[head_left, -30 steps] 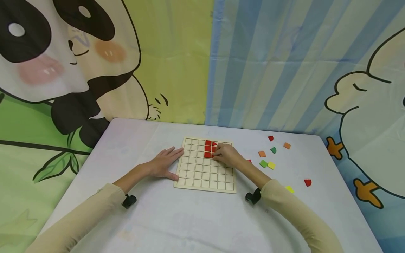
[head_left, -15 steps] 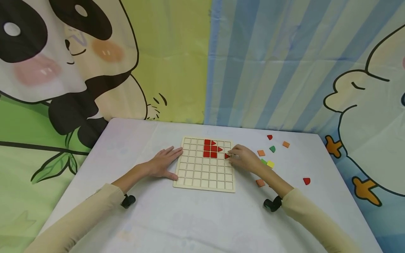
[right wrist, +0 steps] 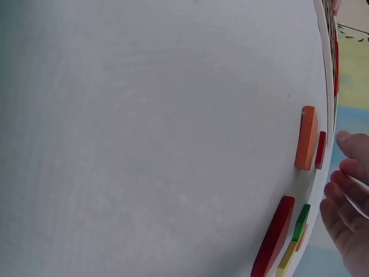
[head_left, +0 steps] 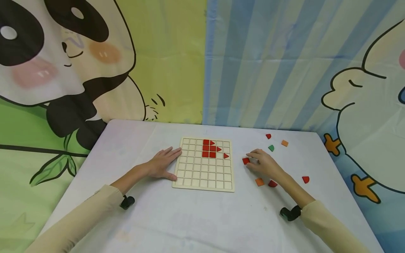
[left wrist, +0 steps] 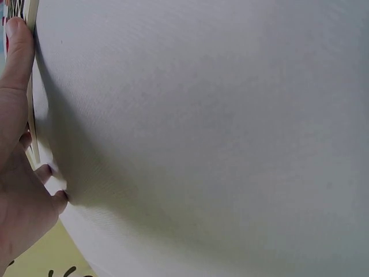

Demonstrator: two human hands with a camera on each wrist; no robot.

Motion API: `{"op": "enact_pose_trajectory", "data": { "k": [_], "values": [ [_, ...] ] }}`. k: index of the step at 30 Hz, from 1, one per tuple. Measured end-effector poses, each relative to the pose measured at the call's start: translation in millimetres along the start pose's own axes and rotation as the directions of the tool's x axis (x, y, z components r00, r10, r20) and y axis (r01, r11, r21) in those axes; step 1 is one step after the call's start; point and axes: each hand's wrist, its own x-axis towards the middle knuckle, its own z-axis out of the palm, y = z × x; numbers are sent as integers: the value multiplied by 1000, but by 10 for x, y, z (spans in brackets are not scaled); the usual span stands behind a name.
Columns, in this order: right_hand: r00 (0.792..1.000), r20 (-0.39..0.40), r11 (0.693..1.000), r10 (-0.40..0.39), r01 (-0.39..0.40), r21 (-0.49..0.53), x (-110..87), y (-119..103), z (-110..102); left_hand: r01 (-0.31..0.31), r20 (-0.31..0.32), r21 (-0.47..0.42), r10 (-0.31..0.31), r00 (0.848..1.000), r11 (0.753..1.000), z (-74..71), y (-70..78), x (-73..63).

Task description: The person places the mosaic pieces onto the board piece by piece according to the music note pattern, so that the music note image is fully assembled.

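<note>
A pale wooden grid board lies on the white table. My left hand rests along its left edge, fingers straight, thumb spread at the lower part; the left wrist view shows the thumb on the rim. Several red squares sit in the board's upper cells. Beside them are red triangles, one of which stands apart to the right. Right of the board, my right hand hovers over a loose red square, its fingers parted around it. The right wrist view shows a gap between that hand and the square.
An orange square and a red rounded piece lie below the right hand. Farther right are another red rounded piece, a green one and an orange square. Patterned cloth hangs behind the table.
The right hand slid a red triangle rightward on the board, let go of it, then moved off the board to the loose red square. The left hand has stayed at the board's edge.
</note>
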Motion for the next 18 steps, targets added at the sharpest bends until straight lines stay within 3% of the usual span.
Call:
{"op": "enact_pose_trajectory", "data": {
  "k": [18],
  "values": [
    [995, 89, 999, -35, 36, -8, 102, 57, 69, 1, -2, 8, -1, 1000, 1000, 10, -4, 6]
  ]
}}
